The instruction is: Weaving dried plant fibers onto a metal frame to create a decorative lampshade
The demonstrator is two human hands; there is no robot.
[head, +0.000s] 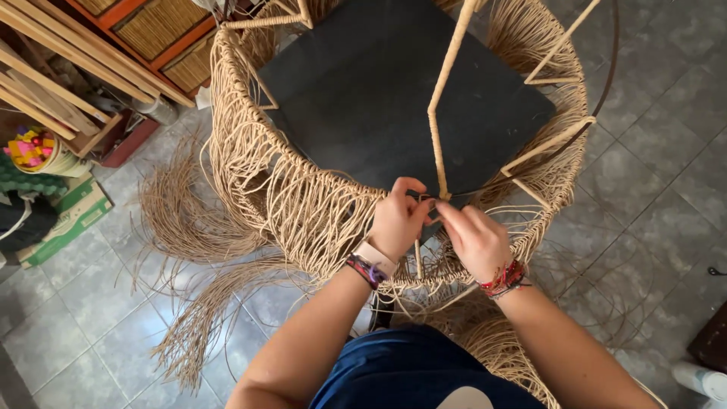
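The left hand (pixel 397 220) and right hand (pixel 473 238) meet at the near rim of a big round basket (pixel 303 204) standing on the tiled floor (pixel 659 174). Both are pinched narrow on a thin tan cord (pixel 426 203) just where a wrapped upright rod (pixel 447 91) joins the rim. The cord looks light, limp and a little rough, best taken close to the knot between fingertips; the frame seems stiff and fairly light. The basket is pale straw-coloured, its wall hung with loose vertical strands, and a dark square board (pixel 379 91) lies inside. Loose cord bundles (pixel 189 220) fan out on the floor at left.
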